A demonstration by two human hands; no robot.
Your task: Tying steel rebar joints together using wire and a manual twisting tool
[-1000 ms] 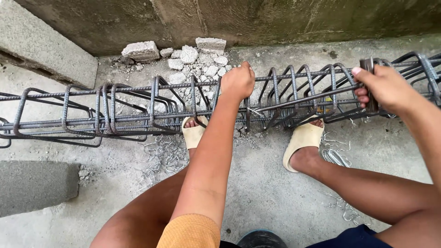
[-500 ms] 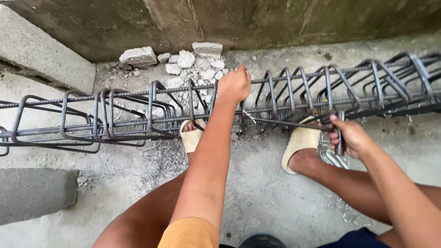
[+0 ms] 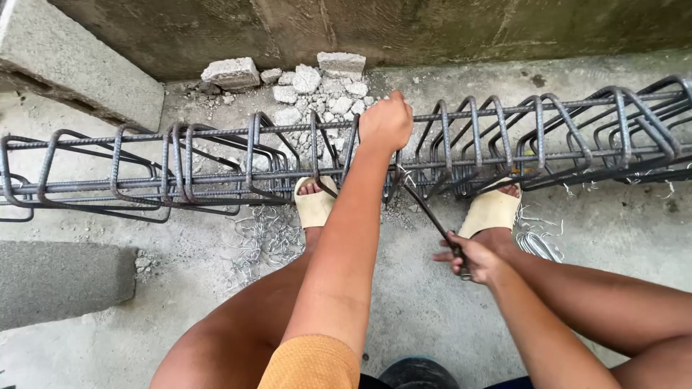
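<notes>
left hand [image 3: 387,121] fingers closed on the stiff, heavy steel cage [image 3: 216,169] top bar; right hand [image 3: 472,258] fingers wrapped round a thin hook tool [image 3: 432,220], best gripped at its handle end

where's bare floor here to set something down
Bare concrete floor lies between the person's legs, and more at right past the wire coil. Crowded: cut tie wires by the left sandal, rubble at the wall, the rebar cage.

No packages, labels, signs or screens show anywhere in this view of the concrete yard
</notes>
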